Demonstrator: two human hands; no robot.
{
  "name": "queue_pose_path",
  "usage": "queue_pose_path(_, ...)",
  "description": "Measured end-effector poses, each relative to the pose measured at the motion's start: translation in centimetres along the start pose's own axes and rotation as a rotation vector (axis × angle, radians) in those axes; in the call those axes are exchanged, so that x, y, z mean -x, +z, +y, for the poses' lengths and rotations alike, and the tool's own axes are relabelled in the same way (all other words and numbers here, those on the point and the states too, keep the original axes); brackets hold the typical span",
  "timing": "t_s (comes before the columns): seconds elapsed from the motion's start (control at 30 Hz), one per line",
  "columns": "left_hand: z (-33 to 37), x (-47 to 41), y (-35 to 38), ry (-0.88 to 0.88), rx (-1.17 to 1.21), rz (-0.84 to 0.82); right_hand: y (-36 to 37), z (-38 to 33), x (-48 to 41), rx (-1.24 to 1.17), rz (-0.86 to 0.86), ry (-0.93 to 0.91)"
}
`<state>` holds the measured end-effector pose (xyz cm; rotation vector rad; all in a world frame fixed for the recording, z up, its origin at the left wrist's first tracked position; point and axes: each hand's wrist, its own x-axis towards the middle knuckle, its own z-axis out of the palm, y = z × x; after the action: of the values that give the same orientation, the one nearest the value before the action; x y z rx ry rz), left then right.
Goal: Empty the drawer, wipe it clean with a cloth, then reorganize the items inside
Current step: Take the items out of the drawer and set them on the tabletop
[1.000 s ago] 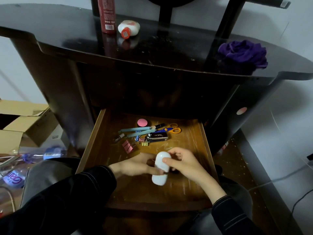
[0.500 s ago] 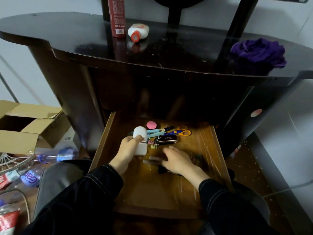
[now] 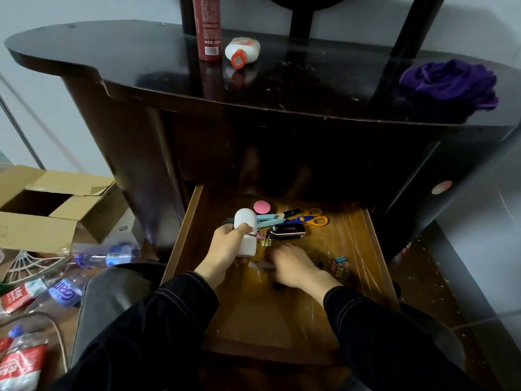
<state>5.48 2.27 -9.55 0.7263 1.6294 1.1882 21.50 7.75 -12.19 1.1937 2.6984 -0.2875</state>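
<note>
The far end of the drawer (image 3: 375,249) runs under the desk into shadow, and I can't make out what lies back there. My right hand (image 3: 290,266) is blurred. It lies palm down on the drawer floor over a slim pale thing (image 3: 262,265), perhaps a pen, and I cannot tell whether my fingers pinch it. The red can (image 3: 207,26) is cut off by the top edge.

The dark glossy desk top (image 3: 141,57) carries the bunched purple cloth (image 3: 451,83) at its right end. The can stands at the far side, and a white bottle (image 3: 244,50) lies on its side just beside it. On the floor to the left are an open cardboard box (image 3: 50,210) and, nearer, some plastic bottles (image 3: 64,289).

The wooden drawer is pulled open towards me. My left hand (image 3: 229,244) grips a white capsule-shaped case (image 3: 245,230) upright, apart from my right hand. Behind the case lie blue pens (image 3: 270,220), and right of those are scissors (image 3: 310,220) with orange handles. A black key fob (image 3: 287,231) lies nearer than the scissors, a pink disc (image 3: 262,206) sits farthest back, and coloured binder clips (image 3: 339,262) lie right of my right hand.
</note>
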Motion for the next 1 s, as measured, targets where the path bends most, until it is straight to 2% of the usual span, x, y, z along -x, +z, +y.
queue_pose_path(0.3,0.0,-0.1,0.0,-0.010,0.026,0.011,0.1,-0.2,0.3,0.108,0.021,-0.087)
queue_pose_path(0.4,0.0,0.0,-0.1,0.000,0.015,0.014,-0.3,0.0,0.4,0.062,0.031,-0.076)
queue_pose_path(0.53,0.2,0.3,0.0,0.020,-0.014,0.024,-1.9,0.8,1.6,0.005,0.190,-0.085)
queue_pose_path(0.67,1.4,1.4,-0.3,0.133,-0.056,-0.009,-5.3,1.3,4.8,-0.075,0.325,-0.045)
queue_pose_path(0.73,2.5,2.7,-1.2,0.192,-0.018,-0.116,-7.8,1.1,7.2,-0.213,0.343,-0.008)
queue_pose_path(0.9,6.9,7.7,-4.2,0.439,-0.023,-0.406,-15.7,-0.5,12.7,-0.491,0.500,-0.140)
queue_pose_path(1.0,11.3,10.7,-5.2,0.581,0.065,-0.363,-21.1,-1.4,12.9,-0.627,0.661,-0.160)
